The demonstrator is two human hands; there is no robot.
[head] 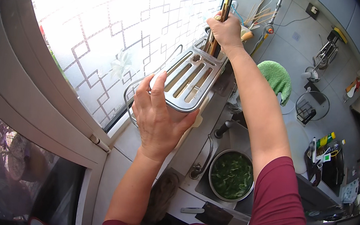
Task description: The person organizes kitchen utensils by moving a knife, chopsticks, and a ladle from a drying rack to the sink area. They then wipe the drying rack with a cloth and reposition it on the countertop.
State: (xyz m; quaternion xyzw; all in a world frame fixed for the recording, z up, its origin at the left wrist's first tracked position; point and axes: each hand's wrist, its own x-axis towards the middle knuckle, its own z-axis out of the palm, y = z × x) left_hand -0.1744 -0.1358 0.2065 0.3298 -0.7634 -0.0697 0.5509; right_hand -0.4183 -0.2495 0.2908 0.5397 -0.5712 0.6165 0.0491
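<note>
My left hand is spread around the near end of a slotted metal knife holder on the windowsill, its fingers on one side and the thumb on the other. Farther along, my right hand grips a bundle of chopsticks, whose lower ends stand in the compartment at the holder's far end. My palm hides part of the bundle. Behind my right hand, a wooden-handled utensil and thin skewers stick up.
A metal pot of leafy greens sits in the sink beside the faucet. A cleaver lies on the near counter. A green cloth hangs beyond my right forearm; a glass lid is at the wall. A patterned window borders the left side.
</note>
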